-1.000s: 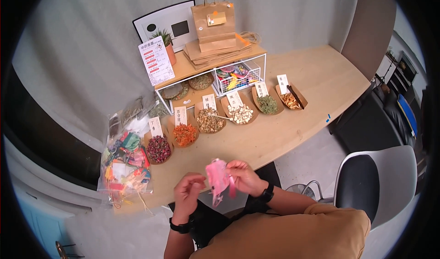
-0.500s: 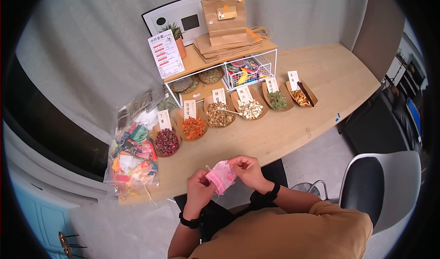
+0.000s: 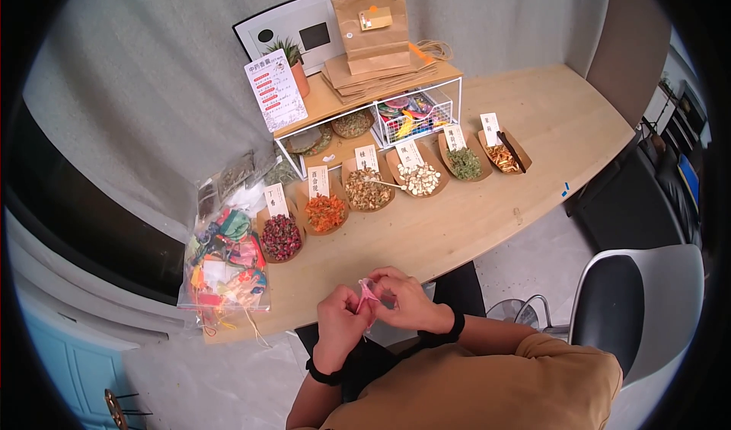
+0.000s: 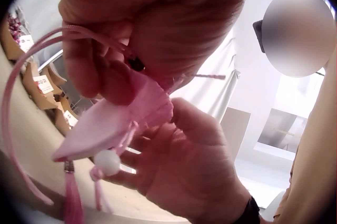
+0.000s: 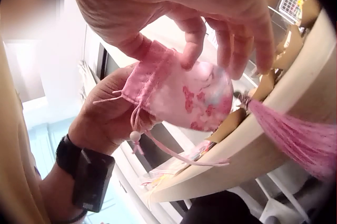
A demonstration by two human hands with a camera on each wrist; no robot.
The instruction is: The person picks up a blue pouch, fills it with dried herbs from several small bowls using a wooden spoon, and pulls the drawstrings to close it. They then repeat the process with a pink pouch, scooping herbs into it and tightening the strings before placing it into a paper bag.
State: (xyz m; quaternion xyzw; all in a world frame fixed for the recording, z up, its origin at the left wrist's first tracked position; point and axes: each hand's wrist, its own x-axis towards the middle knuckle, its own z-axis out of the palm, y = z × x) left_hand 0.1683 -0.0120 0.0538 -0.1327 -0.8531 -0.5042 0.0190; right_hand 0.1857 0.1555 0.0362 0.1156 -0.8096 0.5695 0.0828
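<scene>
Both hands hold a small pink drawstring pouch (image 3: 366, 294) before the body, by the table's front edge. In the right wrist view the pouch (image 5: 184, 95) shows red flowers, a gathered hem, a white bead and a pink tassel (image 5: 295, 137). My left hand (image 3: 339, 325) grips one side of its top; in the left wrist view that hand (image 4: 152, 29) has fingers curled on the cloth. My right hand (image 3: 411, 302) pinches the opposite side of the hem between thumb and forefinger, other fingers loose, as the right wrist view shows (image 5: 184, 18).
Several paper trays of dried flowers and herbs (image 3: 325, 212) with labels stand in a row on the table (image 3: 457, 236). A plastic bag of colourful pouches (image 3: 228, 266) lies left. Behind are a wire-framed shelf (image 3: 365, 114) and paper bags (image 3: 373, 34); a chair (image 3: 609, 308) stands right.
The pouch has turned from hanging in the right hand to being held between both hands. The left hand has taken hold of it, and the hands are closer together.
</scene>
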